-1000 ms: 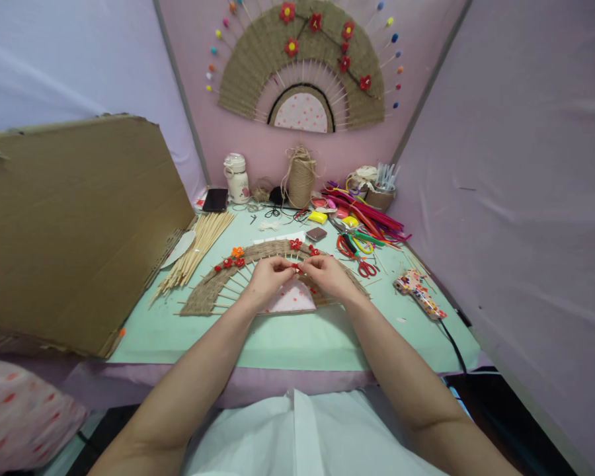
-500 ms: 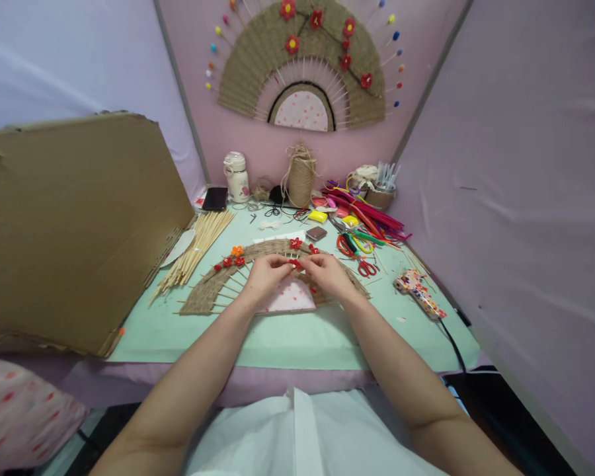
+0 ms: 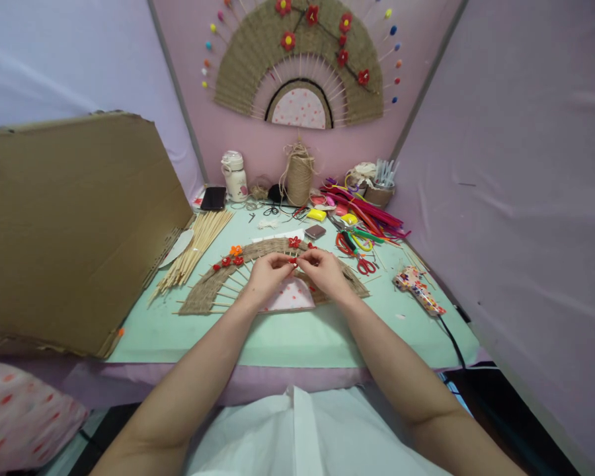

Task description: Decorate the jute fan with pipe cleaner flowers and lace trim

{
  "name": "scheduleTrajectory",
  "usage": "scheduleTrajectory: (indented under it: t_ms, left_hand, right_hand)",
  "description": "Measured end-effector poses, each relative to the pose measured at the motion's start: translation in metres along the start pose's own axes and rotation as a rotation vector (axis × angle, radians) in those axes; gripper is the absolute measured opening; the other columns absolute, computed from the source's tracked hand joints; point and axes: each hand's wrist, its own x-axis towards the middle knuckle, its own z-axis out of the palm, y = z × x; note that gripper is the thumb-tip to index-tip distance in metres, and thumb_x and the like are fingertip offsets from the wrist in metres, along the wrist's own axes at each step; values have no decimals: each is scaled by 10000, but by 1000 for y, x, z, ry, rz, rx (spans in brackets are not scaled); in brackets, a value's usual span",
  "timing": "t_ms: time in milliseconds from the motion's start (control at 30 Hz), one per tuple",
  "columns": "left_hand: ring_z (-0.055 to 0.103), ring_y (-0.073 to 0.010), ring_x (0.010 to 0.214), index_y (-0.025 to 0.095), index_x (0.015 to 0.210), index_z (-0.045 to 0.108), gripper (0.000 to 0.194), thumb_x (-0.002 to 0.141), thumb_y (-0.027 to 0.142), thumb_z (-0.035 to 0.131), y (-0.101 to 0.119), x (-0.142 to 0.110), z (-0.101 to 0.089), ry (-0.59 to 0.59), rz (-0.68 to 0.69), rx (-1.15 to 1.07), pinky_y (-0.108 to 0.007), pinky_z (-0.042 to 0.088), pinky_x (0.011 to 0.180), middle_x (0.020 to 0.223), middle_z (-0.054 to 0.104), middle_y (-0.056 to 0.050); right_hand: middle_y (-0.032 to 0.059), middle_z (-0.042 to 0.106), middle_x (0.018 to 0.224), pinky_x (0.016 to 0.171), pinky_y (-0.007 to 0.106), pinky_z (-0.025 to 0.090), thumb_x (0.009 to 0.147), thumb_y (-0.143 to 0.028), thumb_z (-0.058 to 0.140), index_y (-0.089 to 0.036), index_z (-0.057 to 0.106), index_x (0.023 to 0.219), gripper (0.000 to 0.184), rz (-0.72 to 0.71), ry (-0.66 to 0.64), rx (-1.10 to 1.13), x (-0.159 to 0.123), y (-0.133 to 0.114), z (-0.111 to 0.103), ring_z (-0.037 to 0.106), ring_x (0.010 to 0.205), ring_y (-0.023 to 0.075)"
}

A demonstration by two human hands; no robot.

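Observation:
Between the fingertips of my left hand (image 3: 269,276) and my right hand (image 3: 326,271) is a small red flower (image 3: 293,262), pinched from both sides and mostly covered by fingers. Both hands are over a half-round woven twine fan (image 3: 198,297) with thin wooden sticks as ribs. At its base is a white half-disc with pink dots (image 3: 291,296). An orange flower (image 3: 236,250) and several red flowers (image 3: 294,242) sit on the fan's woven band. My right hand and forearm hide part of the fan's right side.
Scissors (image 3: 365,266), a glue gun (image 3: 419,291) with a cord and red pipe cleaners (image 3: 369,211) lie to the right. Wooden sticks (image 3: 193,254) and a cardboard sheet (image 3: 79,238) are at the left. Behind stand a twine spool (image 3: 300,178) and a white bottle (image 3: 235,178). A larger fan (image 3: 248,73) hangs above.
The view has shifted slightly. Both hands stay together over the fan, and the red flower between the fingertips is now more covered than before.

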Motion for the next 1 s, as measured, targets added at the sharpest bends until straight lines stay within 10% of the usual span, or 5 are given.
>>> scheduleTrajectory:
  t_ms: [733,1000]
  left_hand:
    - [535,-131,615,181,668,626,92,703,185,542,-8,-2,-1,2,320,443,-229,373,587,630,623,19]
    - [630,-157,719,174,959,692,246,764,232,553,-2,5,-7,-46,138,142,-262,486,654,941,690,-66]
  right_hand:
    - [-26,571,586,550,224,348,684,-210,542,-180,578,639,65,-67,-17,-126,-3,2,2,481,555,110]
    - [-16,574,588,504,227,339,638,-285,598,-158,622,693,140,170,-13,223,5,7,-8,449,519,99]
